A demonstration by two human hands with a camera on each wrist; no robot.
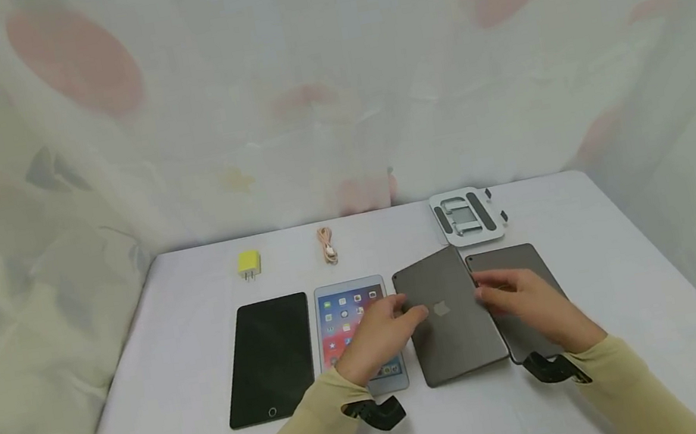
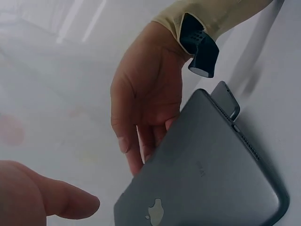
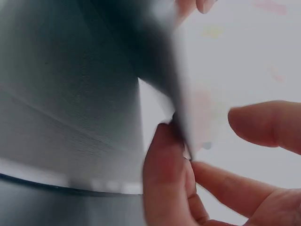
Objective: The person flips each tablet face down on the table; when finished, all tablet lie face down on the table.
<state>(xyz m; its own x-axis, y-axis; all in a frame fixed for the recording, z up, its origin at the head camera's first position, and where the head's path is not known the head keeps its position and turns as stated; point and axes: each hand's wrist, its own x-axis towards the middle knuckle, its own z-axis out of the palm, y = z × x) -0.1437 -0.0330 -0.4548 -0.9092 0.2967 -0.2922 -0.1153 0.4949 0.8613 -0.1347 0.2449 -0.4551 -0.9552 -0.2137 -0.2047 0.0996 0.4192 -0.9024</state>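
A dark grey tablet [image 1: 454, 337] with an apple logo on its back leans with its right edge raised. My right hand [image 1: 532, 305] supports that edge with fingertips reaching to the screen side; in the right wrist view its thumb [image 3: 265, 123] stands apart from the tablet. At the left edge is my left hand [image 1: 378, 335]; its thumb [image 2: 66, 197] is extended, off the tablet's back in the left wrist view, and its other fingers are mostly hidden. A second grey tablet [image 1: 529, 329] lies partly beneath the right hand. Below the left hand lies a white tablet [image 1: 332, 327] with its screen lit.
Farther left lies a black tablet [image 1: 270, 353], screen dark. Along the back of the table [image 1: 182, 298] are a yellow charger plug [image 1: 249, 262], a coiled pinkish cable [image 1: 326, 243] and a silver folding stand [image 1: 467, 216]. A patterned cloth [image 1: 328, 97] hangs behind the table.
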